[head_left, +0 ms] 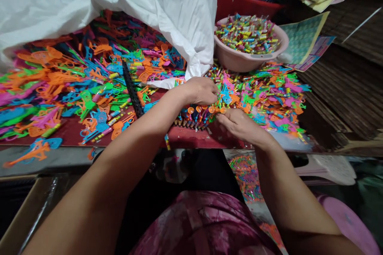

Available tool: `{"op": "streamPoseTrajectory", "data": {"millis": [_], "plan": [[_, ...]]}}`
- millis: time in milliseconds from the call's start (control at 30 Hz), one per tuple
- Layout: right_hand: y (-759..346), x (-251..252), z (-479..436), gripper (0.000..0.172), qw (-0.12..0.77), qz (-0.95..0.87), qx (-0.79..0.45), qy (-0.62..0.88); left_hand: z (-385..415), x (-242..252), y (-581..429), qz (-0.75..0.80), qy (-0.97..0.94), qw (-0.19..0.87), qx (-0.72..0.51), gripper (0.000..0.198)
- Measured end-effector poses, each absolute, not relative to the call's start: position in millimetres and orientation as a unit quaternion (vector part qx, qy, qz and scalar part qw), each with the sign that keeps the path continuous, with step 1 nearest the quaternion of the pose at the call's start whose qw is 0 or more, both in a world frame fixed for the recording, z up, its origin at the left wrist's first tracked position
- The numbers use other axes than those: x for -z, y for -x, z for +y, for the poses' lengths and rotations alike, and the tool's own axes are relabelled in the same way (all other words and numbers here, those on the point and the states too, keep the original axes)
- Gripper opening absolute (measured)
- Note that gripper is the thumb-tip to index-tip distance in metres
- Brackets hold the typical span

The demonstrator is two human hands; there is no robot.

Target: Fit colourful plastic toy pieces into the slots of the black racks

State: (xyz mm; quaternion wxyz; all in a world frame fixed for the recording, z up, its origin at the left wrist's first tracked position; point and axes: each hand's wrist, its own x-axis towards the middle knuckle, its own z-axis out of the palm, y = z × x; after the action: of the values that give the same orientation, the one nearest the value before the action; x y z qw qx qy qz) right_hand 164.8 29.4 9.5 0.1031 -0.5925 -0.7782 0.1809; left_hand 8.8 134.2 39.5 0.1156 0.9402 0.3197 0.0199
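My left hand (pixel 201 90) is curled, its fingertips pinched on a small blue plastic toy piece (pixel 226 98) above a row of little coloured tubes with orange round tops (pixel 200 116) standing in a black rack. My right hand (pixel 238 124) sits just right of that row, fingers bent and touching the orange tops at its end. Both hands work at the front edge of a dark red table (pixel 191 137). Heaps of bright plastic toy pieces (pixel 269 91) lie right beside them.
A big spread of orange, blue, pink and green plastic pieces (pixel 74 75) spills from a white sack (pixel 143 4) at the left. A pink basin of wrapped small tubes (pixel 248 42) stands behind, a red tub (pixel 239 2) beyond it. Printed sheets (pixel 305 40) lie at the right.
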Motion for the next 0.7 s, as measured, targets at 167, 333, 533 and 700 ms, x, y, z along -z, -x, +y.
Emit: {"op": "streamPoseTrajectory", "data": {"millis": [167, 333, 533, 700], "plan": [[-166.5, -5.7, 27.9, 0.05, 0.117, -0.766, -0.21, 0.596, 131.6, -42.8, -8.2, 0.328, -0.937, 0.122, -0.006, 0.041], [-164.9, -3.5, 25.7, 0.049, 0.148, -0.757, -0.205, 0.603, 131.6, -42.5, -8.2, 0.326, -0.938, 0.118, -0.007, 0.041], [-164.0, -2.5, 26.9, 0.049, 0.155, -0.763, -0.218, 0.588, 135.7, -38.3, -9.8, 0.316, -0.943, 0.1, -0.012, 0.04], [-161.3, -3.8, 27.2, 0.048, 0.14, -0.779, -0.195, 0.579, 136.0, -38.6, -9.5, 0.322, -0.941, 0.107, -0.014, 0.041]]}}
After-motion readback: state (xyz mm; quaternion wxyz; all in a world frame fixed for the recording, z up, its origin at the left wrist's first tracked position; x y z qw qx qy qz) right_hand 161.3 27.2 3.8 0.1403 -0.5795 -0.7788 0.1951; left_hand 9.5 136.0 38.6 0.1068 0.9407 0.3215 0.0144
